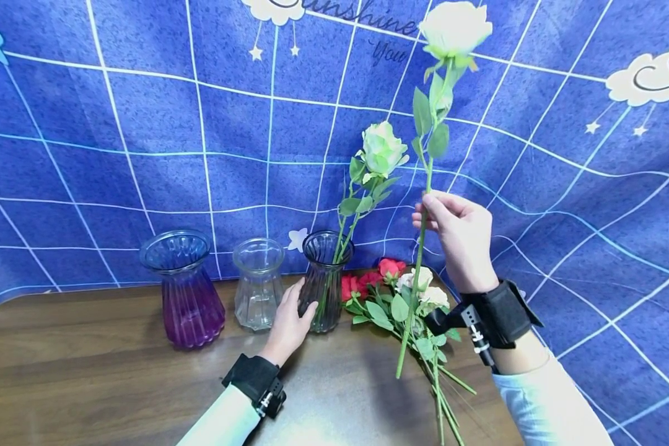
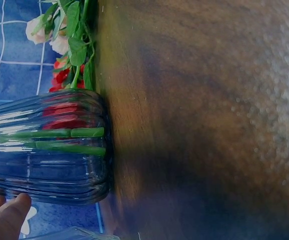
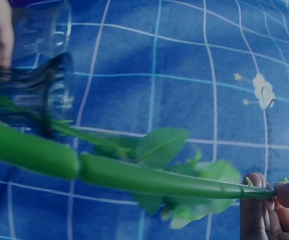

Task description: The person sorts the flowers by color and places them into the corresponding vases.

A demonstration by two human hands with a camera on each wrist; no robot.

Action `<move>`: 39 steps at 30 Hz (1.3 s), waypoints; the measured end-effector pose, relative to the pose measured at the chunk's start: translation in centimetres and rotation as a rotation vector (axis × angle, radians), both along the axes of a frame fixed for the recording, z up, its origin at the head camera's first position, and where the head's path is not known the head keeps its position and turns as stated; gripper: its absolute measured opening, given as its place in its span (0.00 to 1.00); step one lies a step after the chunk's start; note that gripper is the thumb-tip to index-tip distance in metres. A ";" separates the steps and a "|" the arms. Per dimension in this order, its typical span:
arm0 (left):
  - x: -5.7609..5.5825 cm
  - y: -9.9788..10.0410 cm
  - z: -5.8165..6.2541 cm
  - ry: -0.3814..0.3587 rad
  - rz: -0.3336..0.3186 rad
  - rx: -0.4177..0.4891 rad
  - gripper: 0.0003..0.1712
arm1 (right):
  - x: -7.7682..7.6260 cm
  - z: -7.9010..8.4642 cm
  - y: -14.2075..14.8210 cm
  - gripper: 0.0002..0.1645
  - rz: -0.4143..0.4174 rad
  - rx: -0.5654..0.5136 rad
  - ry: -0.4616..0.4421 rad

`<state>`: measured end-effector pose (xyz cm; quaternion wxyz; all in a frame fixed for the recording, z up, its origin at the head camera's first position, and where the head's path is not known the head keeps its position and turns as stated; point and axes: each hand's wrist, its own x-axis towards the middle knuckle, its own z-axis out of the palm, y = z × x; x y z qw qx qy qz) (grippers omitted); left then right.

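Observation:
In the head view my right hand [image 1: 468, 235] pinches the stem of a white artificial rose [image 1: 456, 31] between thumb and fingertips. The rose stands upright in the air, its bare stem end [image 1: 402, 362] over the table. My left hand [image 1: 290, 322] holds the smoky grey glass vase [image 1: 324, 297] low on its left side, thumb at the front and fingers behind. Another white-green rose [image 1: 383, 150] leans to the right out of that vase. Through the glass in the left wrist view, two green stem ends [image 2: 87, 132] show near the base.
Left of the grey vase stand a clear glass vase [image 1: 256, 300] and a blue-purple vase [image 1: 192, 303]. Red roses [image 1: 362, 285] and pale pink roses [image 1: 433, 297] lie at the right of the wooden table [image 1: 89, 371], stems towards the front. A blue grid-patterned cloth [image 1: 145, 111] hangs behind.

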<state>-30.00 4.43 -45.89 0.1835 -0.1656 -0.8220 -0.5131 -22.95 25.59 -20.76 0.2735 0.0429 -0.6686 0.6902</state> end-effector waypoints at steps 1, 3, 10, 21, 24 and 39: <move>0.0 0.0 0.0 -0.003 -0.002 0.001 0.33 | -0.1 0.5 -0.3 0.09 0.005 0.006 0.015; 0.0 -0.1 0.0 -0.011 -0.002 0.000 0.33 | -0.4 1.3 -0.8 0.09 0.018 0.007 0.044; -0.1 -0.1 -0.1 -0.049 0.001 -0.007 0.33 | -1.5 3.5 -2.9 0.09 0.057 -0.019 0.119; 0.0 -0.1 0.0 -0.028 -0.009 0.000 0.33 | -3.4 6.5 -6.0 0.06 0.030 -0.084 0.223; 0.0 -0.1 -0.1 -0.010 -0.002 0.000 0.32 | -3.8 7.0 -6.5 0.05 0.013 -0.090 0.233; 0.0 -0.1 -0.3 -0.024 0.000 -0.016 0.32 | -6.4 8.5 -7.5 0.07 -0.090 -0.075 0.307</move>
